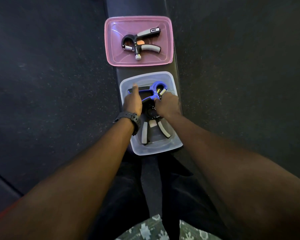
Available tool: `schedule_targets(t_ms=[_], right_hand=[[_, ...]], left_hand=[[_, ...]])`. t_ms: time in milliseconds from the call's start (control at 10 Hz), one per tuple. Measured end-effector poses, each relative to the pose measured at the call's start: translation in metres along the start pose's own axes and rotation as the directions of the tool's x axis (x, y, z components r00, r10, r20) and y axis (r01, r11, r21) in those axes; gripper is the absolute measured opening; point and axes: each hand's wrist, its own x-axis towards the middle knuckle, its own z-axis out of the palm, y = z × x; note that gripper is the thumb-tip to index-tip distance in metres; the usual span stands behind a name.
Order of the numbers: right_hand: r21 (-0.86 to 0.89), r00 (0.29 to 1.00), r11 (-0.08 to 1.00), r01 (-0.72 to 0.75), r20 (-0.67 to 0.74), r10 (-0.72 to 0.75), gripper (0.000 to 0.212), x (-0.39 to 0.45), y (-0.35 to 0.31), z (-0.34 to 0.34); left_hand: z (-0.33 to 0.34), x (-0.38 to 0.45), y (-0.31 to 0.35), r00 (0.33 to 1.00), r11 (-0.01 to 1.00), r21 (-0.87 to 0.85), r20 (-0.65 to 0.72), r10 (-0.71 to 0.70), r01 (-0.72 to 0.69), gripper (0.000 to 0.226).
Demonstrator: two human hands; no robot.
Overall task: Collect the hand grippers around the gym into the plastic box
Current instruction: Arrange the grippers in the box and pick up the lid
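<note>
A clear plastic box point(170, 78) rests on a black bench. Inside it lies a black and grey hand gripper point(160, 129), handles toward me. A blue hand gripper point(153, 90) sits over the far half of the box. My left hand point(132, 102) is on its handles, thumb up, and my right hand point(167, 104) pinches it near the spring. Farther along the bench a pink lid point(166, 40) lies upturned with another black and grey hand gripper point(140, 43) on it.
The black bench point(145, 69) runs away from me between my legs. Dark speckled rubber floor lies on both sides. A dark block with a red edge point(5, 193) shows at the lower left.
</note>
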Motion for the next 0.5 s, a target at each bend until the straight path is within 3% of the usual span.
schedule_targets(t_ms=[100,200,300,500], right_hand=[[0.266,0.989,0.961,0.072,0.102,-0.103,0.036,0.011,-0.023,-0.047],[0.533,0.979,0.841,0.089,0.110,-0.173,0.034,0.021,-0.047,-0.084],[0.553,0.979,0.813,0.186,-0.038,-0.198,0.035,0.045,-0.087,-0.120],[0.494,0.974,0.847,0.195,0.002,-0.225,0.036,0.077,-0.111,-0.125]], left_hand=[[-0.009,-0.007,0.033,0.984,0.984,-0.022,-0.025,0.174,-0.174,0.057],[-0.013,-0.011,0.069,0.965,0.960,-0.099,0.011,0.263,-0.261,0.051],[-0.013,-0.006,0.123,0.940,0.931,-0.181,0.070,0.334,-0.318,0.049],[-0.008,0.022,0.160,0.948,0.957,-0.135,0.161,0.276,-0.256,0.060]])
